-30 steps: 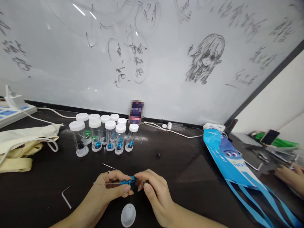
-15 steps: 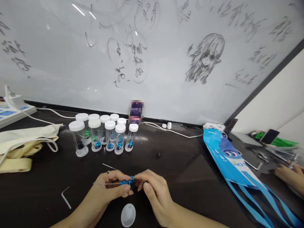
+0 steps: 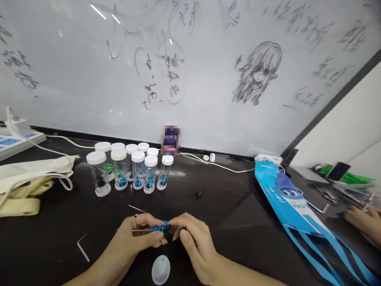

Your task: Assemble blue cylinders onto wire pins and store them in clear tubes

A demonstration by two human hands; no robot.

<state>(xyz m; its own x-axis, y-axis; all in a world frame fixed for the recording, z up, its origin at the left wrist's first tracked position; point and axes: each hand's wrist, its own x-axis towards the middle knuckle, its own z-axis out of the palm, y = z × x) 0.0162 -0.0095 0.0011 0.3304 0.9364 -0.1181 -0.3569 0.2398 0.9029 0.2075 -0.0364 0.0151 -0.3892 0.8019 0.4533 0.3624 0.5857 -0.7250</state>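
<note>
My left hand [image 3: 127,236] is closed around a small blue ribbed part [image 3: 154,229] with a dark end, pinching it between thumb and fingers. From the part's left side a thin metal rod [image 3: 135,230] sticks out across the palm. My right hand [image 3: 198,240] is closed at the dark end, its index fingertip by the blue piece; a dark bit shows at the thumb, too small to name. Below the hands lies a whitish oval dish or cap [image 3: 161,270]. Behind my left hand is another thin rod [image 3: 137,208]. An L-shaped hex key [image 3: 83,248] lies further left.
Several clear tubes with white lids [image 3: 137,171] stand at the back left, coloured parts inside. A small black piece [image 3: 198,195] lies beyond my right hand. A blue bag [image 3: 285,198] is on the right, with another person's hand [image 3: 363,220] past it. Cloth [image 3: 35,171] lies left.
</note>
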